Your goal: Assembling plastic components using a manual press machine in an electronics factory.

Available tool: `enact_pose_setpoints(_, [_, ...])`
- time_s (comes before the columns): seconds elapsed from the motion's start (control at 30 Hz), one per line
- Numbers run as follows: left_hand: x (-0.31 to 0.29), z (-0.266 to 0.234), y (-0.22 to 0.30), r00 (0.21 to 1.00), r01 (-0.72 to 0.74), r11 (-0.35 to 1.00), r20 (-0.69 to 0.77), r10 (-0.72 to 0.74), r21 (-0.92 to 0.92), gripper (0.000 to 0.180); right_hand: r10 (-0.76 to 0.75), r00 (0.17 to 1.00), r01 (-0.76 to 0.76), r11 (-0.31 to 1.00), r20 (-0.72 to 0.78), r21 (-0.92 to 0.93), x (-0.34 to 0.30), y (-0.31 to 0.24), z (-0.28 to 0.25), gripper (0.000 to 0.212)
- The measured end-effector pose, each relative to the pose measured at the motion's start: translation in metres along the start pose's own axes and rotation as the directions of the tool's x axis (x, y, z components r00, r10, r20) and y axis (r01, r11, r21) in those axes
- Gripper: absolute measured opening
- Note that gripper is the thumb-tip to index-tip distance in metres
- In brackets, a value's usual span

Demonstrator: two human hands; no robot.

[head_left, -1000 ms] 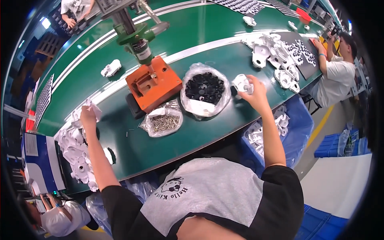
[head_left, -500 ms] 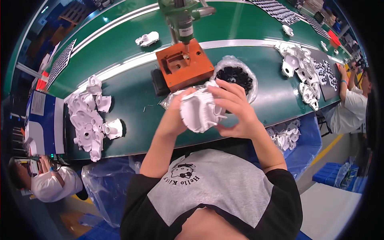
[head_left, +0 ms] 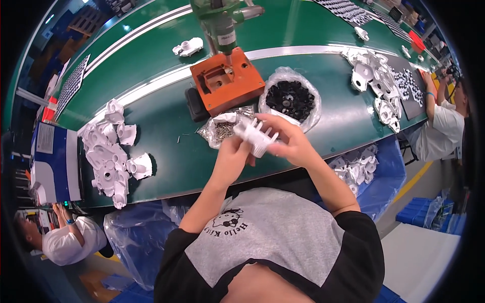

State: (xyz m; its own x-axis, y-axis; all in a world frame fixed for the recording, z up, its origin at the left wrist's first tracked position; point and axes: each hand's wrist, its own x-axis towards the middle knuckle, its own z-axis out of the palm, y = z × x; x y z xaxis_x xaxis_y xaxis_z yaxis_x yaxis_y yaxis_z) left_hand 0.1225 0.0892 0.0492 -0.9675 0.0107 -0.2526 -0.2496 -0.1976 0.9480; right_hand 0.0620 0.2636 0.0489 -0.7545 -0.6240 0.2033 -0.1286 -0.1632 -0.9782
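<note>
A white molded plastic housing (head_left: 256,137) with thin prongs on one side is held in front of my chest, above the near part of the green bench. My left hand (head_left: 231,160) grips its lower left side, thumb and fingers closed on it. Around the prongs on its right side, the fingers and thumb of my right hand (head_left: 293,145) are closed. Just beyond my left hand lies an open plastic bag of small metal pins (head_left: 222,130). A clear bag of black plastic parts (head_left: 290,100) sits past my right hand.
An orange fixture block (head_left: 228,86) stands under a green press (head_left: 220,25). White housings are heaped at left (head_left: 108,161) and right (head_left: 374,81). Below the bench's right edge hangs a blue-lined bin (head_left: 384,171). Co-workers sit at left (head_left: 76,237) and right (head_left: 444,121).
The housing has been turned in my hands, so its prongs now show instead of its hollow side. My left hand has moved under it, and the bag of pins has come into view.
</note>
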Motion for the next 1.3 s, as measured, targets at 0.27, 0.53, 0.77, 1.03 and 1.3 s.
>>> enact_pose_setpoints(0.27, [-0.004,-0.005,0.009,0.665,-0.696,0.25,0.472,0.58,0.673,0.05,0.391,0.872,-0.434,0.335,0.295,0.837,-0.012,0.033,0.0,0.05])
enact_pose_setpoints(0.53, [0.027,-0.04,0.029,0.489,-0.754,0.075,0.481,0.728,0.653,0.031,0.195,0.954,-0.265,0.905,-0.23,-0.333,0.008,0.004,-0.04,0.026])
enact_pose_setpoints(0.77, [0.11,-0.058,0.049,0.538,-0.33,-0.216,0.371,0.756,0.919,0.014,-0.191,0.956,-0.195,0.148,-0.221,-0.97,0.04,0.058,-0.089,0.02])
enact_pose_setpoints(1.03, [0.132,-0.065,0.03,0.55,-0.345,-0.263,0.421,0.722,0.901,0.014,-0.033,0.958,-0.241,0.447,-0.285,-0.861,0.031,0.053,-0.09,0.016])
enact_pose_setpoints(1.3, [0.138,-0.079,0.022,0.645,-0.438,-0.043,0.347,0.681,0.898,0.017,-0.177,0.942,-0.114,0.633,-0.287,-0.765,0.07,0.021,-0.093,0.012])
